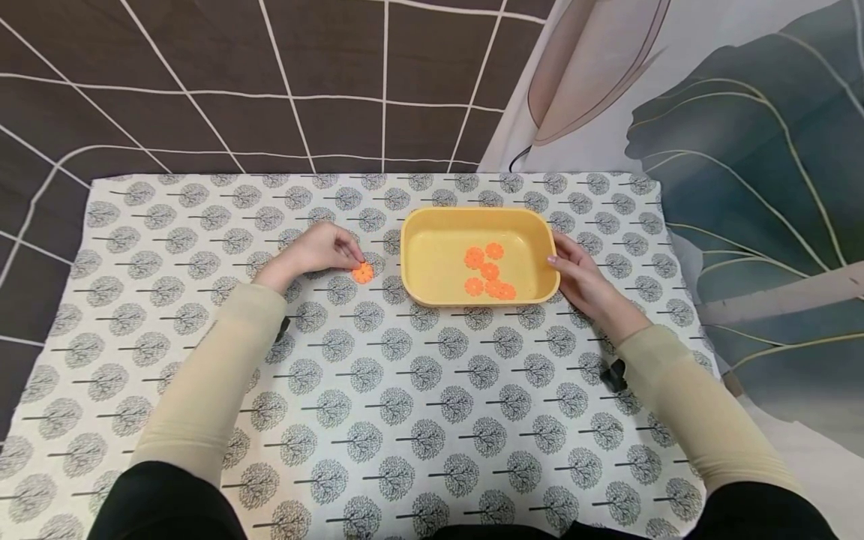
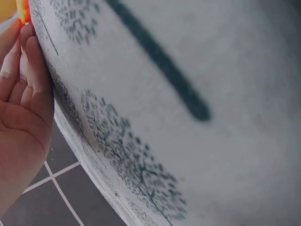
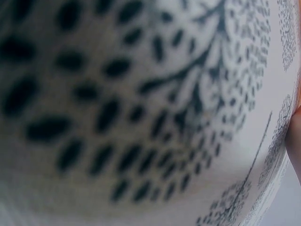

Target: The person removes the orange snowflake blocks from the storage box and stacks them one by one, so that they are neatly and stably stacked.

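Note:
My left hand (image 1: pixel 320 247) pinches an orange flower-shaped slice (image 1: pixel 363 273) at its fingertips, low over the cloth and left of a yellow tub (image 1: pixel 413 259). The left wrist view shows the fingers (image 2: pixel 29 70) drawn together, with an orange edge at their tips. Several more orange flower-shaped slices (image 1: pixel 474 258) lie on the tub's floor, some overlapping. At the tub's right end, my right hand (image 1: pixel 586 281) holds the wall, its thumb on the rim and its other fingers along the outside. Only a sliver of that hand (image 3: pixel 294 141) enters the right wrist view.
A white cloth with tree prints (image 1: pixel 394 405) covers the table. Beyond its back edge hangs a dark fabric with white grid lines (image 1: pixel 331 67). A pale curtain with large leaf shapes (image 1: pixel 736 172) hangs at the right.

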Available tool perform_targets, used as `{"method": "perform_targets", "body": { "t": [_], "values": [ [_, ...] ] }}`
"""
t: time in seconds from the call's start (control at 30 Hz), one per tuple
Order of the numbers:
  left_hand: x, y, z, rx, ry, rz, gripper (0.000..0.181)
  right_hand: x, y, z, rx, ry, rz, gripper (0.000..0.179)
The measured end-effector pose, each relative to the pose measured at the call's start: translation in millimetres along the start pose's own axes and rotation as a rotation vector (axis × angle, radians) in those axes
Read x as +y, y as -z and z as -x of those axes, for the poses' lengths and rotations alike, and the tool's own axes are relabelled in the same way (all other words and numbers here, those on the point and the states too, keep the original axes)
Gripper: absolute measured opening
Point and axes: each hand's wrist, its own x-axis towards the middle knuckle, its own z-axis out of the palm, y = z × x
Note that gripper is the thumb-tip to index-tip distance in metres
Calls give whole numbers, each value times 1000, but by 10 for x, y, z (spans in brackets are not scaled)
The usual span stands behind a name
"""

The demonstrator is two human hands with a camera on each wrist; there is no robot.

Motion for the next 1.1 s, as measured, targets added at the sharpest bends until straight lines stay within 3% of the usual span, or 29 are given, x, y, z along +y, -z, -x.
{"method": "perform_targets", "body": {
  "t": [0.37, 0.57, 0.7, 0.8, 1.1],
  "values": [
    [-11, 15, 14, -2, -7, -7, 12, -1, -3, 2, -7, 6, -9, 64],
    [50, 37, 1, 81, -23, 13, 14, -9, -7, 2, 11, -13, -4, 65],
    [180, 58, -50, 163, -50, 52, 15, -6, -8, 5, 5, -6, -13, 65],
    [324, 63, -99, 191, -75, 62, 16, 3, -5, 7, -6, 5, -23, 64],
    [775, -63, -269, 150, -196, 72, 18, -9, -1, 13, -8, 5, -17, 64]
  ]
}}
